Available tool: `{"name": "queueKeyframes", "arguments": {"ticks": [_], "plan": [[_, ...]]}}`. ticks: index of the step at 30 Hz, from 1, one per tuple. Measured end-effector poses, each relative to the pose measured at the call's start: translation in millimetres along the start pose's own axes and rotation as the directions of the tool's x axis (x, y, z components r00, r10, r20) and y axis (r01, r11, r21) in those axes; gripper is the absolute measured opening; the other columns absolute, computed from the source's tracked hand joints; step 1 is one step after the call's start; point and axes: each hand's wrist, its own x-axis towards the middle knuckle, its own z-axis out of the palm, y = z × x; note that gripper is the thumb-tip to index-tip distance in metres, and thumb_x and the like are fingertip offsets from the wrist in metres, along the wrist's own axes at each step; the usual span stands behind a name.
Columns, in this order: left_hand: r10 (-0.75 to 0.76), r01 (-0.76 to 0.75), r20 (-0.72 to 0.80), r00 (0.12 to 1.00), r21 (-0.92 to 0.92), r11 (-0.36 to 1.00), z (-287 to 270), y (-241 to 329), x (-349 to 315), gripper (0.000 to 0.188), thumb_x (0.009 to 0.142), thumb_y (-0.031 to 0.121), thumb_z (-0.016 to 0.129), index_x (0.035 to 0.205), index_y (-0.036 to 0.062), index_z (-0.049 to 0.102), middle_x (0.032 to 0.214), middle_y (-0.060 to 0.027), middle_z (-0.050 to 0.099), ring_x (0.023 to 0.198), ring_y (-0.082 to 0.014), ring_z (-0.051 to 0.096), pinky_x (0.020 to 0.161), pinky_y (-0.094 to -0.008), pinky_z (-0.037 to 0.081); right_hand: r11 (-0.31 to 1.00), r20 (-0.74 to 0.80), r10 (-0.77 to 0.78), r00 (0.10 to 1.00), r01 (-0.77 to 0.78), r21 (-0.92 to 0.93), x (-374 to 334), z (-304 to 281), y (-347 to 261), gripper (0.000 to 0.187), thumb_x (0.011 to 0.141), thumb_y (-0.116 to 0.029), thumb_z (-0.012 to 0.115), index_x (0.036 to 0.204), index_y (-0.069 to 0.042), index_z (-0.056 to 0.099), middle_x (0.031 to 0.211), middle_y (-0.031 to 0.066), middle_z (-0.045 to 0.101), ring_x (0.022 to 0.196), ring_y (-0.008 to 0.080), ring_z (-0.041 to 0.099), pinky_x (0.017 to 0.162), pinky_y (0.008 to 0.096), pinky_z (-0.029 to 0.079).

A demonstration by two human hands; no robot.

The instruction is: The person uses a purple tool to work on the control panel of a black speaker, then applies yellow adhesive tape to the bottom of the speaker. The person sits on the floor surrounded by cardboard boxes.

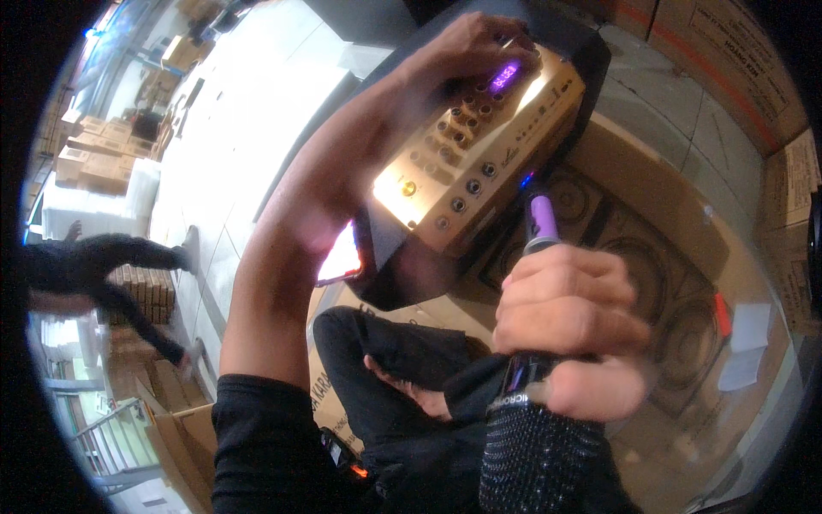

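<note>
A gold amplifier [485, 146] with rows of small knobs and a lit purple display rests tilted on a black, angular-edged case [402, 272]. My left hand [484, 47] reaches across to its far end, beyond the display. The fingers there are bent around what looks like a small gold knob, partly hidden by them. Wrapped round a wireless microphone [541, 463] is my right hand [575, 330]. The microphone's black, glittery grille points toward me, and its purple tail end, with a small blue light close by, points at the amplifier.
Beside my left forearm glows a lit screen [344, 255]. Round speaker shapes [638, 257] show on the brown surface at right, with white paper [747, 347] near its edge. Cartons [728, 64] stand far right. Another person [107, 265] is on the left, near stacked boxes [103, 154].
</note>
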Motion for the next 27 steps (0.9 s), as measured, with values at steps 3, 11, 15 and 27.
{"name": "queueKeyframes", "arguments": {"ticks": [3,11,15,27], "plan": [[0.041,-0.041,0.004,0.999,-0.004,0.999,-2.4,-1.8,-3.4,0.041,0.086,0.043,0.079,0.111,0.0109,0.079,0.144,-0.02,0.059,0.138,-0.0305,0.053,0.113,-0.0396,0.043,1.0,-0.01,-0.025,1.0,0.025,-0.008,0.1,4.4,0.7,0.026,0.095,-0.02,0.061,0.119,-0.015,0.052,0.075,0.0143,0.068,0.053,0.024,0.063,0.049,0.0386,0.055],[0.022,-0.022,-0.018,1.0,-0.019,1.0,-9.1,7.1,-6.8,0.041,0.083,0.044,0.077,0.105,0.0097,0.08,0.091,-0.0117,0.071,0.085,-0.0228,0.066,0.077,-0.0391,0.052,1.0,0.023,-0.022,0.999,0.023,-0.006,2.2,6.5,3.8,0.028,0.096,-0.021,0.06,0.122,-0.015,0.051,0.077,0.0154,0.069,0.055,0.0248,0.064,0.05,0.0395,0.055],[0.038,-0.039,-0.02,0.999,-0.014,0.999,-11.3,11.8,-5.3,0.041,0.083,0.044,0.077,0.105,0.0098,0.08,0.093,-0.0119,0.071,0.086,-0.0237,0.066,0.075,-0.0397,0.051,0.999,0.029,-0.05,0.998,0.05,0.0,3.2,4.2,6.9,0.027,0.096,-0.021,0.06,0.12,-0.014,0.051,0.077,0.0155,0.069,0.054,0.0248,0.063,0.049,0.0392,0.054],[-0.031,0.032,0.02,0.999,-0.012,0.999,-13.7,20.9,-18.0,0.047,0.084,0.046,0.075,0.113,0.0094,0.077,0.092,-0.0112,0.07,0.087,-0.0221,0.065,0.077,-0.0386,0.05,0.998,0.046,-0.056,0.997,0.058,-0.033,-1.4,13.2,1.8,0.024,0.093,-0.02,0.061,0.113,-0.016,0.049,0.074,0.0136,0.067,0.052,0.0232,0.062,0.047,0.0377,0.054]]}}
